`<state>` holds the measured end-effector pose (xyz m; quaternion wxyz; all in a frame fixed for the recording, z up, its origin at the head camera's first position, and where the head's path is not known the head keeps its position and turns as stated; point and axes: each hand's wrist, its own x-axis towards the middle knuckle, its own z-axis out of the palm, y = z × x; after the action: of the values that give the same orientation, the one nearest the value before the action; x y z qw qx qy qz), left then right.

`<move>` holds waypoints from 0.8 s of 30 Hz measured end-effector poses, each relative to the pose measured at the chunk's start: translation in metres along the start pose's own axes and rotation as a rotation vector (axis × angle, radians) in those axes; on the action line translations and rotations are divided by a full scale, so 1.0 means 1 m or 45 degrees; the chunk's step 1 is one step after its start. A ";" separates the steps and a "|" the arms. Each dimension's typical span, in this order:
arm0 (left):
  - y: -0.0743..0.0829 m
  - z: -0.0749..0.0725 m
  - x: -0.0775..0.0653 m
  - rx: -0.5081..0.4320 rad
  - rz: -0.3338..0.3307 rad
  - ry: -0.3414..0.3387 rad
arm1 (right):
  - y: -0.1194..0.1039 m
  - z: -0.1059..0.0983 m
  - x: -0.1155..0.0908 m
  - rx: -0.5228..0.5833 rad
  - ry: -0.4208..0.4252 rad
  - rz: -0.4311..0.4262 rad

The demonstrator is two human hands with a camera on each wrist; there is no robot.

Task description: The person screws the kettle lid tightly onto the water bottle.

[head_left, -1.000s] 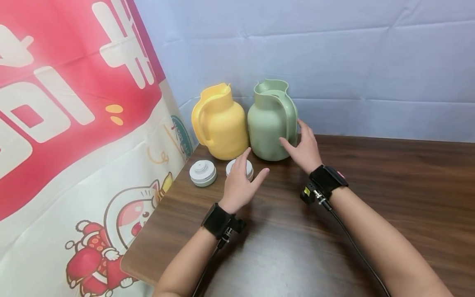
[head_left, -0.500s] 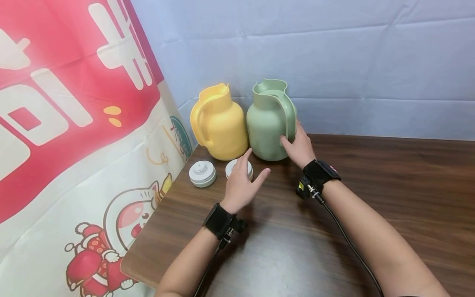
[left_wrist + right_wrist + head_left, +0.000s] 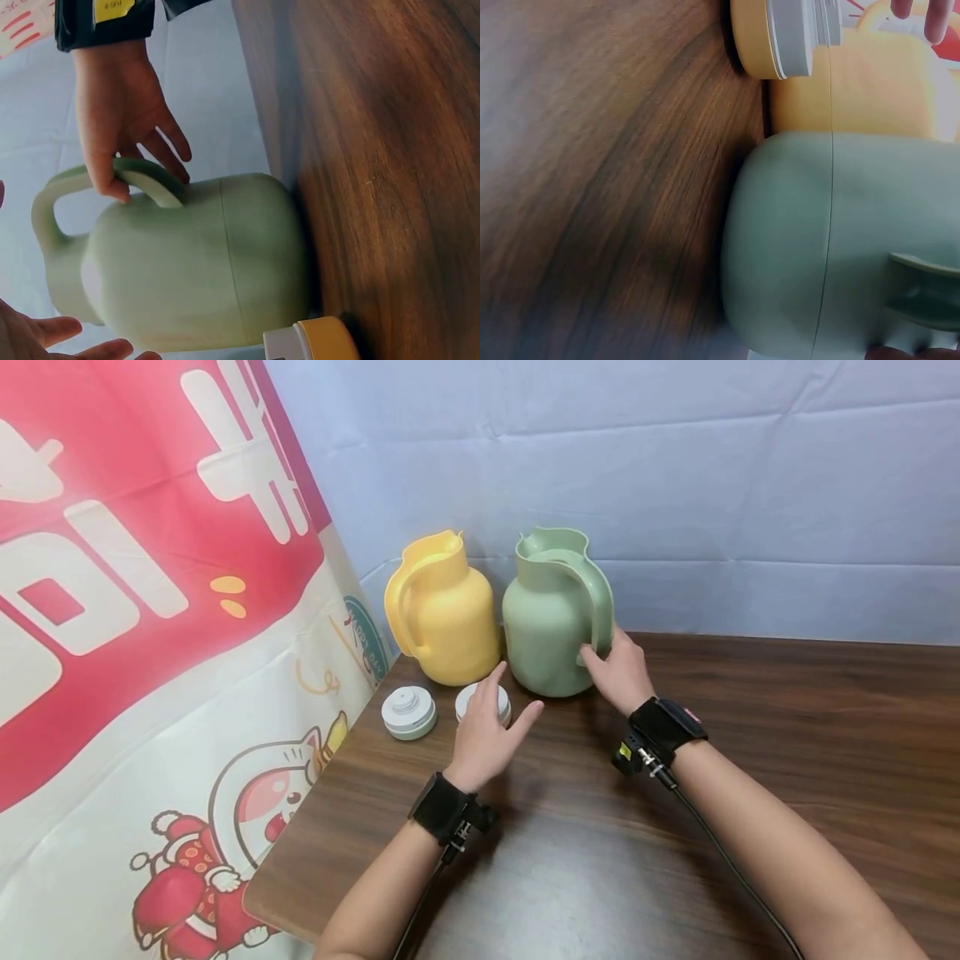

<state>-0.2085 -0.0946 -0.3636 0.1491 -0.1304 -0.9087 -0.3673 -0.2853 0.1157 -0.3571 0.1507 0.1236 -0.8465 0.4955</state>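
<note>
A green jug stands upright on the table by the back wall, its handle toward me and to the right. My right hand grips the lower end of that handle; in the left wrist view its thumb and fingers go round the handle. My left hand is open, fingers spread, above and in front of a round white lid that it partly covers. That lid has a yellow-orange base in the right wrist view. Another white lid, with a pale green base, lies to its left.
Left of the green jug stands a yellow jug, close beside it. A pale cloth wall hangs behind the table. At the left, a printed red and white banner borders the table edge.
My right hand has come onto the handle and taken hold. The green jug has moved slightly toward me and to the right. My left hand has stayed nearly still.
</note>
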 end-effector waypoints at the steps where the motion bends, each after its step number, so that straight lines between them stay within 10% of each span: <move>1: 0.000 0.000 0.000 -0.004 0.002 0.002 | -0.001 -0.002 -0.003 0.001 -0.005 -0.004; 24: 0.014 0.013 0.016 -0.192 0.054 -0.063 | 0.065 -0.045 -0.061 -0.024 -0.038 -0.059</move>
<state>-0.2205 -0.0732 -0.3577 0.1240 -0.1696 -0.8790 -0.4281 -0.2459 0.1901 -0.4111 0.1507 0.1490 -0.8502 0.4818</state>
